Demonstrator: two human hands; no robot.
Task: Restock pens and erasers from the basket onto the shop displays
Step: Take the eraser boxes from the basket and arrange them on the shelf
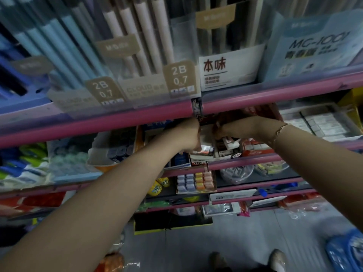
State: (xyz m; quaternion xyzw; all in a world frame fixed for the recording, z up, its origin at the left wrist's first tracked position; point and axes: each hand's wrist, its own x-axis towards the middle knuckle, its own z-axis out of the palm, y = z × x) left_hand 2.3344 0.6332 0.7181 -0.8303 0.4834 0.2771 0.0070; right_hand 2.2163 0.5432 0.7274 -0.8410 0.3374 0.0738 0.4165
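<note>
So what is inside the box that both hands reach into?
Small boxed erasers, white with dark sleeves, lie in the box. The left hand and right hand cover the rest.

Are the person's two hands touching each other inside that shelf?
Apart. The head view shows boxed erasers between the left hand and right hand.

Light dim and flat, slightly bluish; no hard shadows. Soft glare on the clear pen boxes point(137, 55) at the top. Motion blur throughout, worst at the frame's left edge and corners. Wide-angle bend bows the pink shelf rails point(98, 122). My forearms read soft.
</note>
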